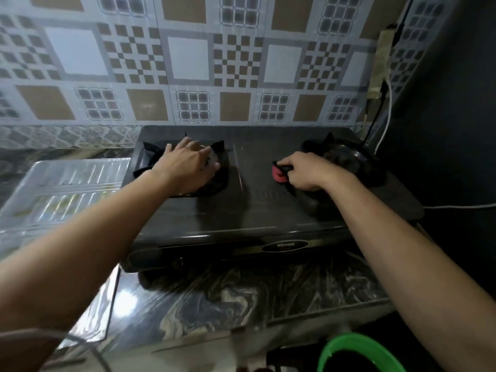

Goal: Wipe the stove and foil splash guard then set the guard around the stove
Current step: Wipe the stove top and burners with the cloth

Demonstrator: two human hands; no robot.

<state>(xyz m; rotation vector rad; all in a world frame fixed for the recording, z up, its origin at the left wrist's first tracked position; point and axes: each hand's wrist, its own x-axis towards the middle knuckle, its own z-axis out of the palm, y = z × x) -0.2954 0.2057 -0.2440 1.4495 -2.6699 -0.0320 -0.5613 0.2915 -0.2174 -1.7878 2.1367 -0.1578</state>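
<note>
A black two-burner stove (257, 205) stands on a marbled counter against a tiled wall. My left hand (188, 165) lies flat over the left burner grate (150, 159), fingers spread on it. My right hand (300, 170) is closed on a red and black cloth (279, 173) pressed to the stove top just left of the right burner (346, 157). The foil splash guard (61, 189) lies flat on the counter to the left of the stove, its near part running down along the counter edge.
A green basin (359, 355) sits below the counter at the lower right. A power strip (381, 63) hangs on the wall at the right with black and white cables (386, 116) dropping behind the stove. A dark wall closes the right side.
</note>
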